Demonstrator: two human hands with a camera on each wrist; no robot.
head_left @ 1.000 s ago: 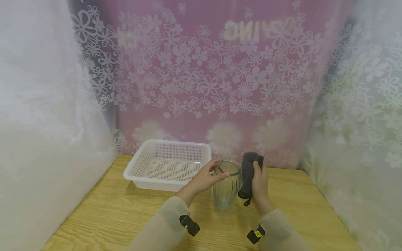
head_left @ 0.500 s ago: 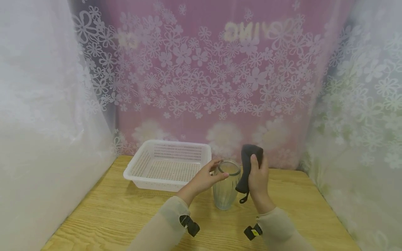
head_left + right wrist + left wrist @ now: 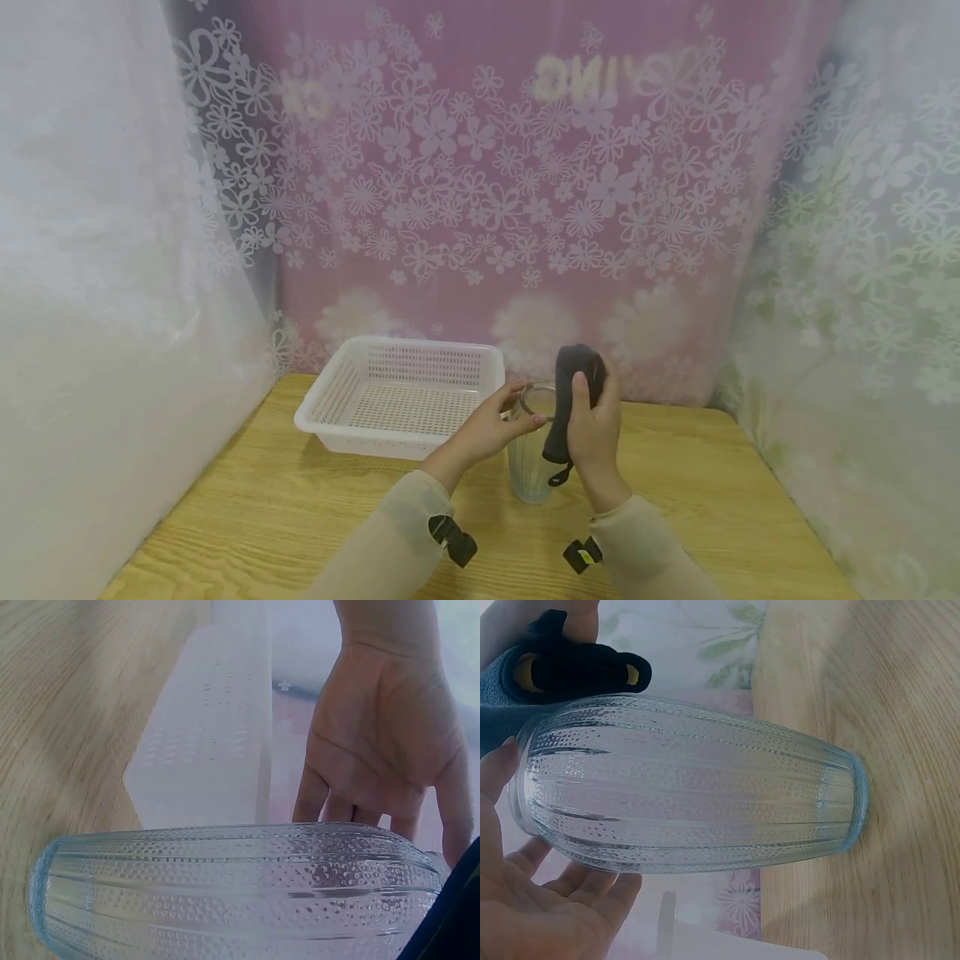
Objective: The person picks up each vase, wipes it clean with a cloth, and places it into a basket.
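A ribbed, dimpled clear glass vase (image 3: 528,471) stands upright on the wooden table. My left hand (image 3: 483,429) holds it near the top, thumb at the rim and fingers spread round the far side of the neck. In the left wrist view, the thumb touches the neck of the vase (image 3: 697,787). My right hand (image 3: 597,433) grips a dark blue folded cloth (image 3: 566,396) with a small hanging loop. This cloth overlaps the right side of the vase in the head view. The left wrist view shows the folded cloth (image 3: 577,671) right beside the mouth.
A white perforated plastic basket (image 3: 405,437) sits behind and to the left of the vase. Flower-patterned curtains (image 3: 487,167) enclose the wooden table (image 3: 300,517) at the back and both sides.
My right hand has raised the cloth slightly, then moved left with it until it overlaps the vase. My left hand and the vase have stayed in place.
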